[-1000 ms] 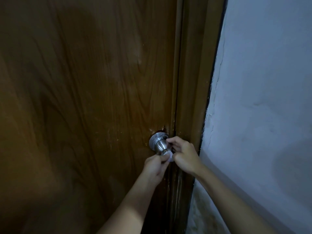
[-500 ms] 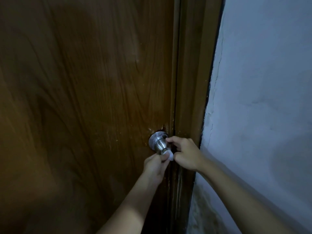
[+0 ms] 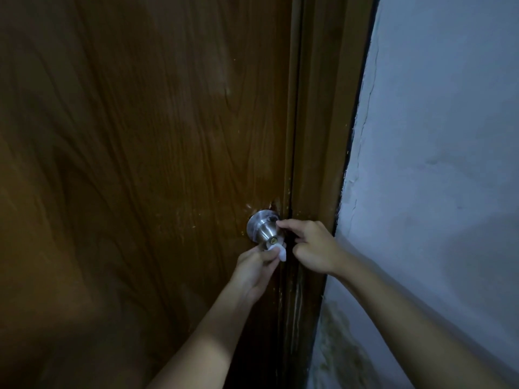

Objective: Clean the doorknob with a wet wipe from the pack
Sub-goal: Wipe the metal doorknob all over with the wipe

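Left hand [image 3: 257,266] comes up from 6 o'clock, fingers pinched around a small white wet wipe [image 3: 278,251]. The wipe is wadded, pressed against the underside and front face of the doorknob [image 3: 264,230]; a white corner sticks out at about 4 o'clock of the knob, between the two hands.

Right hand [image 3: 313,247] enters from 4 o'clock. Index finger stretched out, its tip touching the knob's neck at about 3 o'clock. Other fingers curled loosely into the palm, clasping nothing that shows. Thumb side hidden behind the hand; cannot tell whether it also touches the knob.

Doorknob: brushed silver metal, round, with a small brass keyhole on its face, just above the wipe. It sits on a round metal rose plate, low on the door [image 3: 140,164], near the door's latch edge.

Door: dark brown wood grain, pale scuffs and flecks around the knob. At 3 o'clock of the knob runs the door frame [image 3: 323,136], same brown, with a dark gap between door and frame. Beyond the frame, a pale bluish-white wall [image 3: 449,136], cracked along the frame edge, stained and rough low down at about 5 o'clock. Light is dim.
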The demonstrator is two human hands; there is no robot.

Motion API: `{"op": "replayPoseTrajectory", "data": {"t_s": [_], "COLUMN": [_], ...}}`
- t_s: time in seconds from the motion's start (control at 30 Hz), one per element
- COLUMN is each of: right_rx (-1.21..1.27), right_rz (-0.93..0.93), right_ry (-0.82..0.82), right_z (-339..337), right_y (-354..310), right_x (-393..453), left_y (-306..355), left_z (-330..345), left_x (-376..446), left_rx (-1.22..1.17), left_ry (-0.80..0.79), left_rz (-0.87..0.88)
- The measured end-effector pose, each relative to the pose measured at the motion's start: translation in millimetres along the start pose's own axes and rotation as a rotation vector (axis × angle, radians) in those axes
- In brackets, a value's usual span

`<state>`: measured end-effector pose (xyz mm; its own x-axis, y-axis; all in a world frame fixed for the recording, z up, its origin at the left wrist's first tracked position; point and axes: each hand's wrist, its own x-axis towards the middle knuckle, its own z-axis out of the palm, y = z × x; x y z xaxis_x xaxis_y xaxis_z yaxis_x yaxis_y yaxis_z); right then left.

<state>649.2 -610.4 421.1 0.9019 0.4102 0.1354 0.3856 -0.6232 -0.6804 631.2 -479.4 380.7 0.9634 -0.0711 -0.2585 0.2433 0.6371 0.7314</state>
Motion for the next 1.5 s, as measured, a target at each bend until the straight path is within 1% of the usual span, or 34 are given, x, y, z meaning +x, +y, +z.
{"op": "replayPoseTrajectory", "data": {"t_s": [0.1,0.17,0.23,0.33,0.5,0.63,0.73,0.77,0.83,0.87,0.9,0.97,1.0,1.1,1.2,1.27,1.3,1.33,1.4,1.5], "right_rx": [0.016,0.018,0.037,0.087,0.112,0.084,0.03,0.031,0.093,0.148,0.217,0.316,0.317,0.3,0.23,0.117,0.017,-0.098,-0.269,-0.355], "right_rz": [-0.013,-0.017,-0.017,-0.002,-0.034,-0.064,-0.073,-0.088,-0.14,-0.177,-0.222,-0.299,-0.324,-0.318,-0.26,-0.245,-0.253,-0.267,-0.289,-0.252], "right_ry": [0.005,0.009,0.015,0.024,0.054,0.064,0.067,0.126,0.355,0.47,0.543,0.561,0.553,0.584,0.658,0.75,0.778,0.765,0.642,0.491], "right_z": [0,0,1,4,6,6,6,7,15,21,27,38,42,47,39,28,22,19,17,22], "right_y": [1,3,5,9,11,12,9,5,-2,-6,-9,-14,-16,-17,-13,-13,-13,-14,-14,-16], "right_x": [1,2,2,2,5,6,1,-1,-8,-13,-16,-20,-21,-20,-15,-9,-5,-1,7,20], "left_y": [-6,-9,-8,-1,17,33,45,48,50,50,49,45,43,36,35,36,38,39,40,39], "left_z": [12,16,13,-3,-24,-35,-41,-42,-39,-36,-33,-27,-23,-17,-17,-17,-17,-17,-15,-14], "left_x": [0,-1,-1,-3,-14,-20,-28,-32,-38,-40,-41,-42,-42,-40,-36,-34,-33,-32,-29,-21], "left_rx": [-0.173,-0.195,-0.117,0.081,0.321,0.375,0.366,0.349,0.351,0.387,0.438,0.559,0.615,0.721,0.776,0.893,0.958,1.016,1.115,1.243], "left_ry": [-0.04,-0.059,-0.046,-0.018,-0.083,-0.093,-0.128,-0.146,-0.185,-0.197,-0.206,-0.215,-0.215,-0.187,-0.16,-0.045,0.031,0.098,0.169,0.176], "left_rz": [-0.019,-0.005,0.014,0.028,0.056,0.092,0.121,0.141,0.186,0.216,0.246,0.315,0.355,0.463,0.477,0.531,0.577,0.623,0.68,0.676]}}
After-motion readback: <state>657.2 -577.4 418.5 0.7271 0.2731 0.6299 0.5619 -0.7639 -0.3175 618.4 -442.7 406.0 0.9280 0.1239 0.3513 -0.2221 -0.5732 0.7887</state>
